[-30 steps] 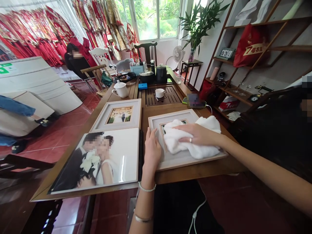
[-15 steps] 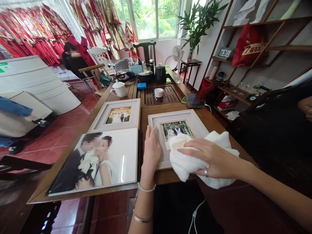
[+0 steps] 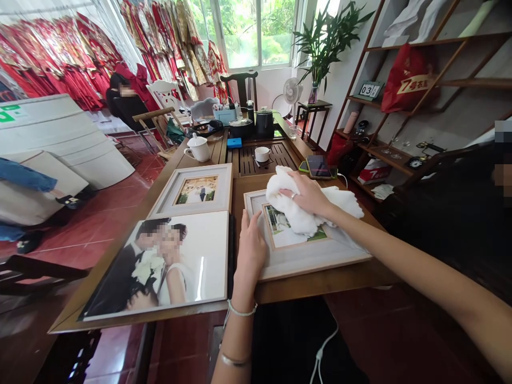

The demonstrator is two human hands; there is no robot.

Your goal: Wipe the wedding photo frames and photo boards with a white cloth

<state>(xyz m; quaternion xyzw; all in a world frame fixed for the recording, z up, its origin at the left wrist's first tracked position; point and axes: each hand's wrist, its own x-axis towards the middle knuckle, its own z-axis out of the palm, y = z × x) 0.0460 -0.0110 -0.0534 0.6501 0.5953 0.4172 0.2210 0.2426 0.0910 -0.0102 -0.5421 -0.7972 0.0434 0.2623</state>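
Observation:
A white-framed photo (image 3: pixel 304 256) lies flat on the wooden table (image 3: pixel 332 280) in front of me. My left hand (image 3: pixel 251 246) rests flat on the frame's left edge, fingers stretched out. My right hand (image 3: pixel 306 196) presses a white cloth (image 3: pixel 298 213) onto the far part of the frame, covering the top of the picture. Its fingers are spread over the cloth and a ring shows on one finger.
A second framed photo (image 3: pixel 194 190) and a large frameless print (image 3: pixel 160 264) lie to the left. Beyond are a phone (image 3: pixel 319 166), a white cup (image 3: pixel 262 153), a lidded mug (image 3: pixel 197 147), a kettle (image 3: pixel 264 121) and a tea tray. Shelves stand at right; a seated person at back left.
My right hand has swept the cloth from the frame's near right corner up to its far edge. The left hand has stayed on the frame's left side.

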